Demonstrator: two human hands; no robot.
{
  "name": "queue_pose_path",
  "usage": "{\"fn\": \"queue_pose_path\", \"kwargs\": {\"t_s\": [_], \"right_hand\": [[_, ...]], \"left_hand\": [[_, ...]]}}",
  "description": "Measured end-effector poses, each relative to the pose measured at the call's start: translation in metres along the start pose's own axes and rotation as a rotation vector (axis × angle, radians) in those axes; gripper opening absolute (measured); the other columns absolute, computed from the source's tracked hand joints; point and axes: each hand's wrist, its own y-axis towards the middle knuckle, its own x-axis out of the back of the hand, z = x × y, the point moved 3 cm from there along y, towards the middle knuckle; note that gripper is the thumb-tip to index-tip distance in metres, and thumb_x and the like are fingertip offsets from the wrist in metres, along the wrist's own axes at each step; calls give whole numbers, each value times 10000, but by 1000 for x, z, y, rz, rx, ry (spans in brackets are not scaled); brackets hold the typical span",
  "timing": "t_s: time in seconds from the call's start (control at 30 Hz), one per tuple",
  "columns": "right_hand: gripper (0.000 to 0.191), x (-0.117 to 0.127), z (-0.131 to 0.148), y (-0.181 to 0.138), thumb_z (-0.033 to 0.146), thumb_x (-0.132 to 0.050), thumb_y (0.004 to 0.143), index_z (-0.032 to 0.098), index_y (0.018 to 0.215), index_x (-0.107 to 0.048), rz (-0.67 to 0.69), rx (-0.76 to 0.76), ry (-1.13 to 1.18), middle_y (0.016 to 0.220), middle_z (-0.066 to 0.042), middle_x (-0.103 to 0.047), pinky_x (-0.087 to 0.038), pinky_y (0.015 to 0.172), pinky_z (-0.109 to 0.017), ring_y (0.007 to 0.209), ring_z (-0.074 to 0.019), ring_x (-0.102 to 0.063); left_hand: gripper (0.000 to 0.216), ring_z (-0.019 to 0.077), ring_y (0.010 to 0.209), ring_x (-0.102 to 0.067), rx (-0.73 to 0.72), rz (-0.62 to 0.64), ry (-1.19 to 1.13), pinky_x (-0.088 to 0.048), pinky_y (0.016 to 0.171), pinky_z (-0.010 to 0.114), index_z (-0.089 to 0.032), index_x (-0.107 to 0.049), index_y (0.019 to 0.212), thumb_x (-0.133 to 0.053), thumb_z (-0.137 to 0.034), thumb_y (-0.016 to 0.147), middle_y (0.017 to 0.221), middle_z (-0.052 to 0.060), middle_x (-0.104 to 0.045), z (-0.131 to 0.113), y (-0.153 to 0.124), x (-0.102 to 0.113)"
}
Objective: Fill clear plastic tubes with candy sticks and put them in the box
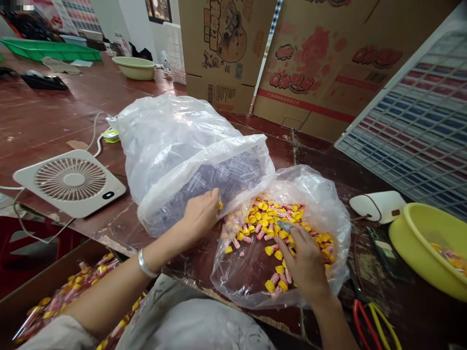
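Observation:
My left hand (203, 212) is closed at the mouth of a white woven sack (168, 131), with a bit of yellow, apparently a yellow cap (221, 205), at its fingertips. Inside the sack lie many clear plastic tubes (226, 172). My right hand (304, 257) reaches over a spread-out clear plastic bag (321, 187), thumb and fingers apart, touching the pile there. That pile is small pink-and-white printed pieces with yellow caps (268, 214). A grey-blue finger cover (286, 226) sits on one right fingertip. Whether anything lies under the right fingers is hidden.
A white fan (73, 180) lies at left. Below it, a box holds filled, yellow-capped tubes (73, 287). On the right are a yellow basin (419, 243), a dark phone (388, 253), a white device (379, 204) and red-and-yellow-handled scissors (368, 321). Cardboard boxes (222, 92) stand behind.

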Motion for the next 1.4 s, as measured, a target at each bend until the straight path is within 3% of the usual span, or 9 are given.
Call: {"fn": "queue_pose_path", "kwargs": {"t_s": [0.1, 0.3, 0.43, 0.53, 0.7, 0.8, 1.03, 1.2, 1.4], "right_hand": [[249, -17, -3, -1, 311, -454, 1028, 211, 846, -591, 183, 62, -29, 836, -43, -651, -510, 689, -307, 763, -191, -646], [118, -42, 34, 10, 180, -537, 984, 216, 902, -615, 378, 137, -48, 892, -27, -652, -482, 702, -255, 818, -164, -649], [119, -53, 50, 14, 207, -644, 929, 253, 1037, -623, 477, 182, -84, 1013, -27, -647, -506, 737, -265, 927, -186, -651], [165, -61, 52, 13, 156, -644, 910, 243, 1048, -615, 485, 195, -107, 1043, -43, -643, -521, 712, -278, 926, -203, -655], [222, -63, 48, 4, 32, -592, 871, 212, 1001, -602, 457, 255, -69, 1043, -63, -679, -545, 769, -313, 963, -224, -649], [142, -54, 42, 0, 80, -589, 887, 200, 962, -605, 398, 233, -21, 991, -73, -692, -563, 772, -332, 895, -214, -668], [226, -12, 40, -3, 328, -665, 915, 175, 1074, -617, -129, -409, 841, 953, -80, -773, -636, 739, -313, 840, -201, -753], [189, -1, 51, 1, 304, -651, 923, 185, 1069, -659, -92, -290, 753, 999, -89, -766, -630, 796, -330, 884, -204, -748], [123, 6, 48, 3, 272, -638, 930, 203, 1020, -685, -65, -163, 588, 942, -64, -748, -613, 790, -327, 881, -203, -731]], "left_hand": [[287, 391, 918, -713, 48, -19, 40, -512, 756, 439, -51, -575, 1130, -446, -211, 930, 1036, 277, -690, -1, 22, -6], [390, 369, 944, -714, 83, -45, -12, -516, 780, 419, -32, -554, 1234, -483, -269, 932, 1004, 249, -727, 3, 18, -13], [526, 215, 812, -671, -9, -18, -695, -493, 696, 283, -158, -551, 1363, -605, -392, 895, 1064, 119, -733, 16, -4, -2], [666, 86, 558, -524, 20, 207, -1332, -376, 499, 190, -254, -438, 1461, -681, -405, 859, 985, 52, -731, 15, -24, -3], [453, 48, 512, -513, 111, 364, -1802, -255, 404, 120, -179, -551, 1113, -812, -294, 760, 752, 9, -676, 4, -48, -18], [357, 54, 533, -573, 141, 341, -1892, -305, 405, 94, -167, -541, 945, -823, -284, 760, 699, -1, -670, -1, -56, -27], [381, 172, 830, -744, 271, 388, -1998, -563, 644, 167, -161, -538, 868, -875, -207, 696, 851, 57, -740, -18, -74, -50], [420, 144, 831, -708, 221, 483, -1955, -560, 737, 211, -135, -684, 1053, -874, -260, 699, 965, 73, -735, -32, -84, -61], [336, 137, 690, -621, -93, 709, -1662, -486, 696, 236, -118, -761, 890, -849, -385, 706, 745, 37, -698, -45, -94, -50]]}}
